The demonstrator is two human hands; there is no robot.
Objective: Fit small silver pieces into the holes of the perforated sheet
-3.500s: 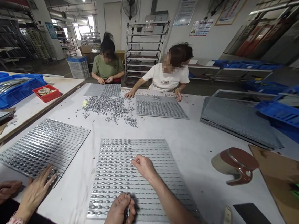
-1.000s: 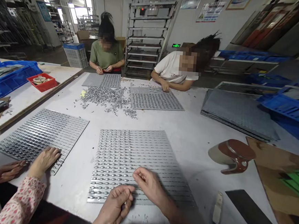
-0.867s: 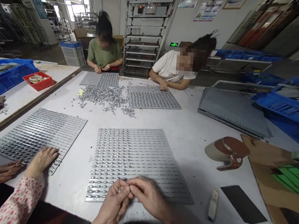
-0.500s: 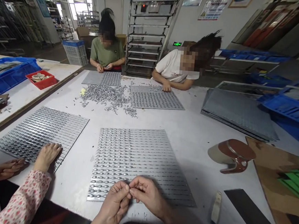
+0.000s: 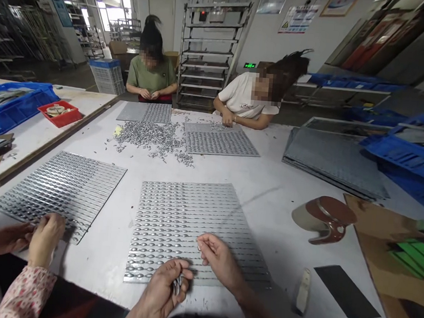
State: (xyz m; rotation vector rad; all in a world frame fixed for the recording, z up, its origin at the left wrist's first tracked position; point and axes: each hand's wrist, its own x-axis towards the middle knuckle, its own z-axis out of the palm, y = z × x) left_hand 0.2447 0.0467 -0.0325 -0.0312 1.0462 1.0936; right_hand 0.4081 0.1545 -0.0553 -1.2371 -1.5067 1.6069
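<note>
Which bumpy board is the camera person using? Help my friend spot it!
Find the white table. On its near side, look between the slanted board at the left and the brown-topped mug. That's the middle board: unlike its neighbours, it has the camera wearer's right hand over it and left hand by its near edge.

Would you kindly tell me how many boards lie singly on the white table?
4: front middle board, front left board, far left board, far right board; the stack isn't counted.

1 head camera looks forward and down.
</note>
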